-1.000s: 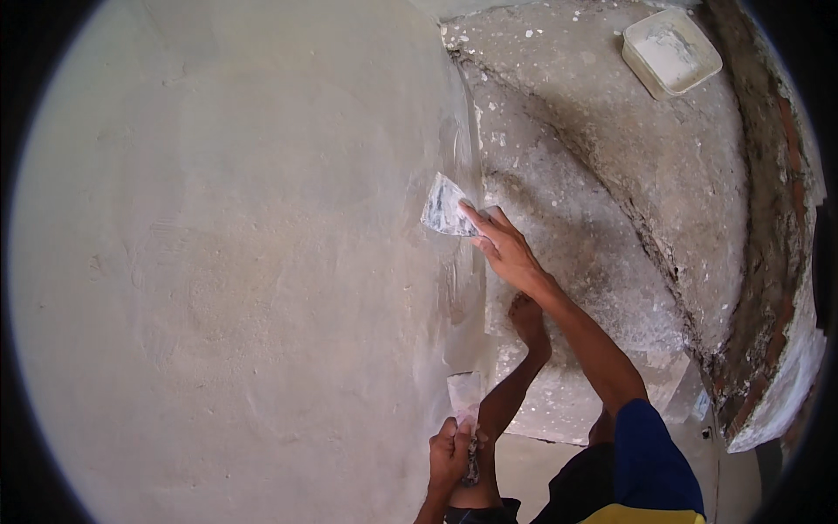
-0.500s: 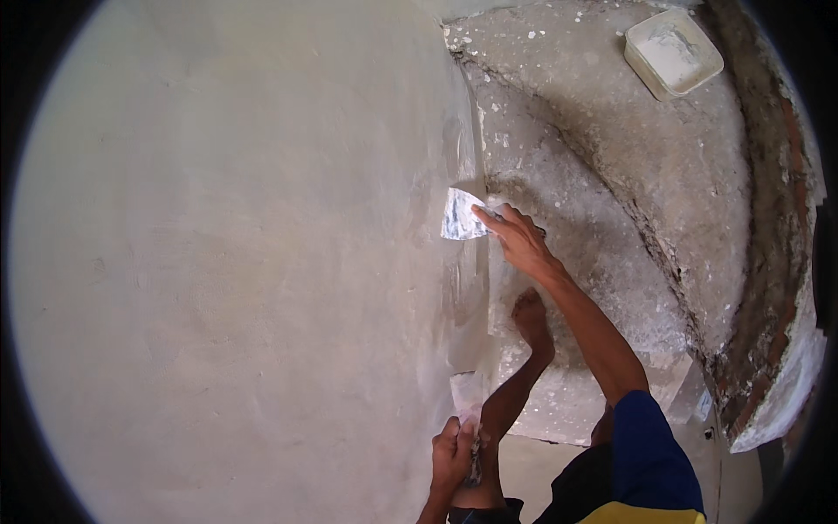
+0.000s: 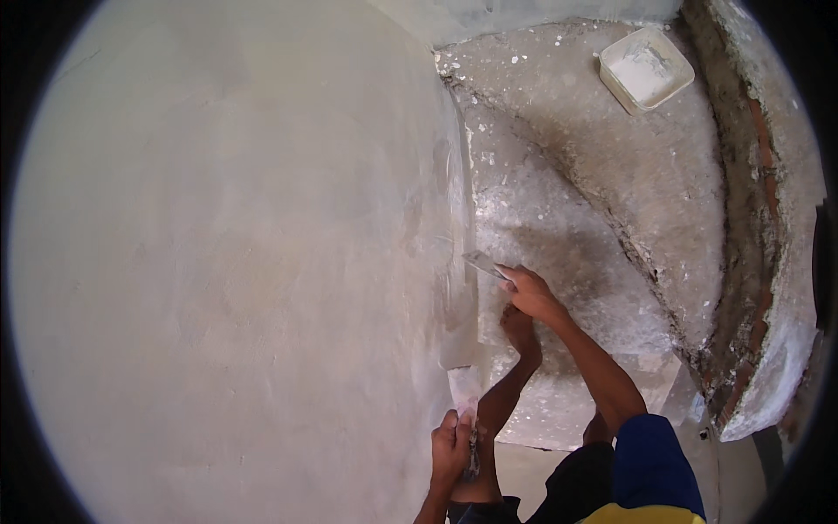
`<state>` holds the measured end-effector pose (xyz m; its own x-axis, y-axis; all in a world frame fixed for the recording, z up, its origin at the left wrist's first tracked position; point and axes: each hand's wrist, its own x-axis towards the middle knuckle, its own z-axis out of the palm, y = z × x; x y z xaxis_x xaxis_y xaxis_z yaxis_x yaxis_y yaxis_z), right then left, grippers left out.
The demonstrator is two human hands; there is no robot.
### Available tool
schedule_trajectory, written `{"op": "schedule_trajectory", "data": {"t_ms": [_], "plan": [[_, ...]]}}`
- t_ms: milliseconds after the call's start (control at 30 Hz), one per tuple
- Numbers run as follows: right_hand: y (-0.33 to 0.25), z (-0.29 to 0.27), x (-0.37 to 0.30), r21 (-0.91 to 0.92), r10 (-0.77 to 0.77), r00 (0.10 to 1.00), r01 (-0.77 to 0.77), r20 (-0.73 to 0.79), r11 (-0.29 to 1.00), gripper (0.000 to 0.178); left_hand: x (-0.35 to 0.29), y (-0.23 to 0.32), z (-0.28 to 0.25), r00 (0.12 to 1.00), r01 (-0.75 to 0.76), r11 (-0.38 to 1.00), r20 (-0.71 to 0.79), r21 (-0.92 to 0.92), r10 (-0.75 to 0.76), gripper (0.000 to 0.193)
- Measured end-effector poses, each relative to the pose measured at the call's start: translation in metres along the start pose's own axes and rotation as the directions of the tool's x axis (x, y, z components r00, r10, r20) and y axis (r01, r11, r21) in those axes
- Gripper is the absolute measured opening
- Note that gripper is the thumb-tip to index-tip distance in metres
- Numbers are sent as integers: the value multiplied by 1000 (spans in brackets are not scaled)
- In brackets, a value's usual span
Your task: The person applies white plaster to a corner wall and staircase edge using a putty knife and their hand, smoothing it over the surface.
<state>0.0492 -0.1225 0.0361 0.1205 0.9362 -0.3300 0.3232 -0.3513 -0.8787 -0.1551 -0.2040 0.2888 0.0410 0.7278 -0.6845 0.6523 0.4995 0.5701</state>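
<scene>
My right hand (image 3: pixel 534 293) is closed round the handle of a putty knife (image 3: pixel 485 264). Its blade is turned nearly edge-on, close to the base of the grey plastered wall (image 3: pixel 262 262). Lower down, my left hand (image 3: pixel 451 447) grips a second putty knife (image 3: pixel 464 389), its whitish blade pointing up and away from me beside the wall. A damp-looking strip of smeared filler (image 3: pixel 455 205) runs along the bottom of the wall. Most of both handles is hidden by my fingers.
A square plastic tub (image 3: pixel 647 72) with white paste stands at the far right on the rough, speckled concrete step (image 3: pixel 602 175). My bare foot (image 3: pixel 520 332) rests on the concrete below my right hand. A broken edge with exposed brick (image 3: pixel 758 210) curves down the right side.
My right hand has drawn nearer to me along the wall's base, and its putty knife has turned from blade face showing to nearly edge-on. My left hand has barely moved. The view has shifted slightly.
</scene>
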Motion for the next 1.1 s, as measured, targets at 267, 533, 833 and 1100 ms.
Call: {"op": "schedule_trajectory", "data": {"t_ms": [267,533,833,1100], "plan": [[16,-12,38,234,188,981,-172,-46,957,42,-8,-22,12,999,-49,996,18,-73,50,30],[-14,-67,199,-139,58,972,-91,-228,986,37,-10,-7,1,997,73,960,-35,270,-66,30],[-21,-49,219,-157,57,978,-89,-199,984,36,4,-5,-15,997,70,995,27,70,-72,23],[-22,-46,197,-164,17,987,-44,-162,986,41,9,-12,-22,998,47,996,33,71,-49,24]]}}
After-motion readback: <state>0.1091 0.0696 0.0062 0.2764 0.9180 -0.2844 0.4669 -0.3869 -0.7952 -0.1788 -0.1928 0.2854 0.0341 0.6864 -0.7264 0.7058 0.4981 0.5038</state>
